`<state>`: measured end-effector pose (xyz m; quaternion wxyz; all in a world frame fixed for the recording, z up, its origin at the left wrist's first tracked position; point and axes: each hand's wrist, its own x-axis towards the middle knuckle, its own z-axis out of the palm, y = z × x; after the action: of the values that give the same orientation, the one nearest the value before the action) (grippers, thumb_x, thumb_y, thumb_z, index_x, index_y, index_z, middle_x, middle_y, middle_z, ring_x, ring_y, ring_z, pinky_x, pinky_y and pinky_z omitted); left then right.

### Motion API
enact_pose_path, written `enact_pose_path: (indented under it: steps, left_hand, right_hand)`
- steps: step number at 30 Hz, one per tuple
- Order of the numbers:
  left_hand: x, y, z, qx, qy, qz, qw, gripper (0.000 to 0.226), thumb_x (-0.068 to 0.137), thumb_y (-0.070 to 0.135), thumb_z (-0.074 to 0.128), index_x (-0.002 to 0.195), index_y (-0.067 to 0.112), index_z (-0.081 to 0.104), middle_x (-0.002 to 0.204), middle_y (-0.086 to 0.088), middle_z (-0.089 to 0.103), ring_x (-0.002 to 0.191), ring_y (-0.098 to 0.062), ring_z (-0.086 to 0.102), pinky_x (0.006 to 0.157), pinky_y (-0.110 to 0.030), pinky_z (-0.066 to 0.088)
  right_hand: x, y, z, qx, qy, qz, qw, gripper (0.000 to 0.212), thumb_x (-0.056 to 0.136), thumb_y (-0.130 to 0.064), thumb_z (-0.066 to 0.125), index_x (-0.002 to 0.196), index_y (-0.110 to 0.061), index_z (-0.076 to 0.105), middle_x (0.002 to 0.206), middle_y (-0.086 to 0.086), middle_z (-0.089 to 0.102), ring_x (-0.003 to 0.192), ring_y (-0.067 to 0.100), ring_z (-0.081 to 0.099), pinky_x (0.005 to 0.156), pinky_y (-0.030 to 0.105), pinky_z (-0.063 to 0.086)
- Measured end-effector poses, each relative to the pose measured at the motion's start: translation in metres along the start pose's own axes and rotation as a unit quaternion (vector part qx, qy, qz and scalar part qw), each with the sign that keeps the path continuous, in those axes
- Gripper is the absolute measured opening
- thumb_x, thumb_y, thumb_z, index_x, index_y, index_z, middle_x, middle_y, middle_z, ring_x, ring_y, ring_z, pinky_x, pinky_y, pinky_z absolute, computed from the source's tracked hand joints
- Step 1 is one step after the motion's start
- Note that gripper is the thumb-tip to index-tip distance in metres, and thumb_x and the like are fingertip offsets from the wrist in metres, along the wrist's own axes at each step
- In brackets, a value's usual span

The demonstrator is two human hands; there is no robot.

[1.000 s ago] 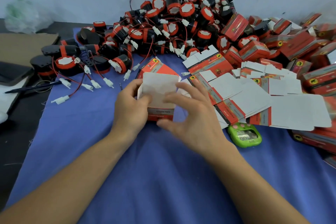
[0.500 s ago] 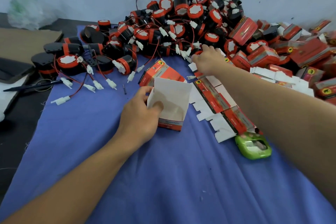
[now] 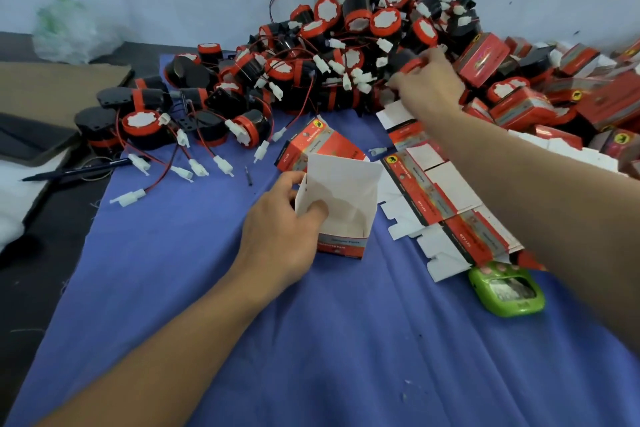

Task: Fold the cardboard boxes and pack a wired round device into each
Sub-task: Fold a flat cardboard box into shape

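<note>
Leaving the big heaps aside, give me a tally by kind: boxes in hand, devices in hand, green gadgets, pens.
open box, held by the left hand: 1
round device, gripped by the right hand: 1
green gadget: 1
pen: 1
Total: 4

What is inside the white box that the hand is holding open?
Inside the box only bare white cardboard walls show, plus the thumb of the left hand hooked over the edge. Nothing else shows in it. The near wall hides the very bottom.
</note>
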<state>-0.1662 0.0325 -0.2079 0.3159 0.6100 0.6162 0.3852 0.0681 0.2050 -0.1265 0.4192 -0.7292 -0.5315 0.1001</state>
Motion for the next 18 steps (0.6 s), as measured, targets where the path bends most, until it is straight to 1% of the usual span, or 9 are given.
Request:
enact_pose_path:
  steps: [2,4,7,8,10,12,13,15,18]
  left_hand:
    - [0.001,0.001,-0.001,0.003,-0.004,-0.002,1.000,0.023,0.095,0.037,0.062,0.114,0.047,0.054,0.089,0.028,0.063,0.086,0.020,0.054,0.064,-0.017,0.043]
    - [0.000,0.002,-0.001,0.004,-0.010,-0.004,1.000,0.027,0.094,0.036,0.061,0.120,0.042,0.057,0.095,0.025,0.065,0.088,0.009,0.058,0.067,-0.019,0.046]
    - [-0.003,0.003,-0.003,0.003,-0.017,0.000,1.000,0.033,0.094,0.040,0.060,0.126,0.041,0.056,0.100,0.024,0.065,0.093,0.005,0.058,0.072,-0.020,0.047]
    - [-0.004,0.004,-0.004,-0.003,-0.019,0.003,1.000,0.035,0.091,0.046,0.058,0.126,0.043,0.056,0.100,0.024,0.066,0.094,0.004,0.058,0.072,-0.020,0.047]
    - [-0.007,0.008,-0.006,-0.031,-0.027,0.017,0.999,0.039,0.083,0.060,0.050,0.120,0.048,0.058,0.101,0.027,0.069,0.096,0.005,0.061,0.072,-0.022,0.045]
    - [-0.009,0.012,-0.007,-0.049,-0.033,0.036,0.998,0.038,0.080,0.067,0.042,0.112,0.053,0.059,0.103,0.033,0.067,0.096,0.010,0.060,0.072,-0.021,0.042]
    - [-0.009,0.012,-0.007,-0.048,-0.035,0.040,0.997,0.037,0.081,0.068,0.040,0.109,0.055,0.059,0.103,0.034,0.067,0.096,0.011,0.059,0.072,-0.021,0.041]
    - [-0.009,0.010,-0.006,-0.043,-0.031,0.039,0.998,0.036,0.086,0.067,0.038,0.108,0.052,0.061,0.102,0.026,0.069,0.096,0.006,0.060,0.073,-0.024,0.043]
    - [-0.008,0.007,-0.004,-0.019,0.020,0.033,0.999,0.041,0.092,0.066,0.034,0.097,0.036,0.062,0.094,0.010,0.068,0.092,-0.008,0.060,0.070,-0.031,0.044]
  right_hand:
    - [-0.007,-0.013,-0.028,0.112,0.050,-0.016,0.992,0.053,0.078,-0.030,0.076,0.125,-0.022,0.055,0.119,0.002,0.062,0.100,0.017,0.062,0.091,0.039,0.056]
    - [-0.020,-0.019,-0.059,0.187,0.093,-0.028,0.978,0.052,0.077,-0.020,0.077,0.124,-0.026,0.057,0.120,0.000,0.061,0.100,0.012,0.063,0.081,0.030,0.059]
    - [-0.054,-0.023,-0.099,0.260,0.051,-0.040,0.964,0.061,0.067,0.006,0.075,0.115,-0.031,0.066,0.119,-0.003,0.064,0.104,0.018,0.069,0.080,0.037,0.063]
    - [-0.069,-0.024,-0.109,0.240,0.029,-0.065,0.968,0.065,0.065,0.011,0.073,0.114,-0.033,0.069,0.120,-0.003,0.066,0.105,0.019,0.069,0.080,0.039,0.064]
    - [-0.098,-0.023,-0.120,0.104,0.015,-0.151,0.983,0.066,0.071,0.014,0.067,0.114,-0.036,0.072,0.127,-0.005,0.064,0.110,0.015,0.066,0.086,0.033,0.060]
    - [-0.127,-0.024,-0.122,-0.058,0.019,-0.259,0.964,0.070,0.071,0.020,0.060,0.116,-0.032,0.074,0.129,-0.006,0.060,0.108,0.009,0.054,0.088,0.020,0.046]
    - [-0.140,-0.025,-0.121,-0.107,0.015,-0.296,0.949,0.070,0.069,0.021,0.057,0.115,-0.029,0.075,0.127,-0.004,0.059,0.105,0.009,0.050,0.086,0.021,0.041]
    - [-0.162,-0.025,-0.117,-0.160,-0.034,-0.329,0.930,0.058,0.072,0.012,0.051,0.112,-0.022,0.076,0.120,0.001,0.061,0.102,0.019,0.054,0.083,0.032,0.043]
    - [-0.186,-0.012,-0.100,-0.184,-0.141,-0.295,0.927,0.055,0.070,0.006,0.049,0.110,-0.021,0.077,0.114,0.003,0.061,0.109,0.029,0.056,0.084,0.038,0.045]
